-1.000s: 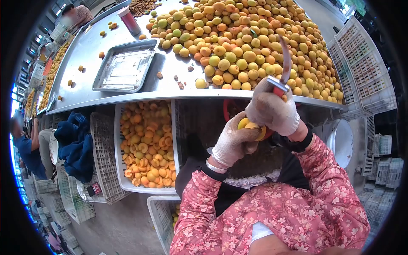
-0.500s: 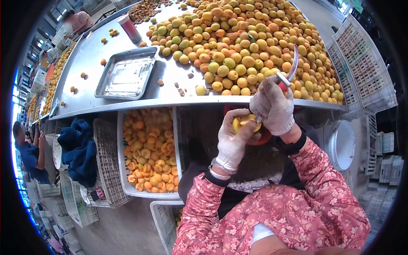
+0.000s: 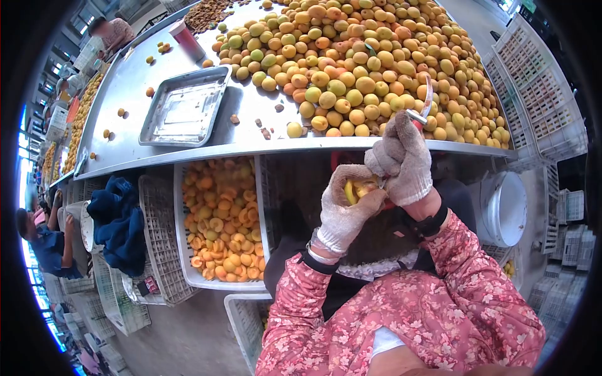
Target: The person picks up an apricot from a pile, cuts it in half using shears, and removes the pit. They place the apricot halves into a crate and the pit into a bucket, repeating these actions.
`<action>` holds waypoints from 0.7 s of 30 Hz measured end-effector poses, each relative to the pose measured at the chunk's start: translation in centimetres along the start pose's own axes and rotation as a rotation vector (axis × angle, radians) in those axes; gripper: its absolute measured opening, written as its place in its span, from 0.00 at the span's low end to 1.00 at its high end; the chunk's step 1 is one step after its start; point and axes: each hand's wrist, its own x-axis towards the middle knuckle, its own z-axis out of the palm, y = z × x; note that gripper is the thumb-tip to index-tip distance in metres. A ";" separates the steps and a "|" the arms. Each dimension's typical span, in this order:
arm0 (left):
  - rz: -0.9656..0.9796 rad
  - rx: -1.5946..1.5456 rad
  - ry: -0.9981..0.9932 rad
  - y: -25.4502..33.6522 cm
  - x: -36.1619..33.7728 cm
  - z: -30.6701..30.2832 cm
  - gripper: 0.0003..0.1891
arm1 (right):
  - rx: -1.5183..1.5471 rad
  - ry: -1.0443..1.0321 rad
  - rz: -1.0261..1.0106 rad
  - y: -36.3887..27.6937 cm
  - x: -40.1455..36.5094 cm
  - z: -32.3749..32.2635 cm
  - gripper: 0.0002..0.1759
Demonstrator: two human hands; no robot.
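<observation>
your tray point(image 3: 185, 104) lies near the table edge point(image 3: 269, 148) with bare metal at its right, your left hand point(image 3: 346, 212) curls round a half-hidden fruit point(image 3: 359, 190) just short of that edge, and your right hand point(image 3: 404, 163) grips a knife point(image 3: 429, 99), handle mostly covered, blade before the pile point(image 3: 370, 75).

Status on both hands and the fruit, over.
Left hand holding fruit. Right hand gripping curved knife, blade pointing away from body. Nothing visibly in the way.
</observation>
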 end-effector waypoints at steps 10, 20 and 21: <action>-0.018 0.095 -0.112 0.7 0.0 0.0 0.16 | 0.141 0.128 0.097 0.0 0.3 -1.5 0.18; 0.340 0.225 -0.217 0.0 0.5 -0.1 0.11 | 0.246 -0.215 0.115 0.4 2.3 -7.0 0.24; 0.323 0.133 -0.219 -0.3 0.7 0.1 0.11 | 0.218 -0.133 0.093 0.7 2.6 -5.9 0.23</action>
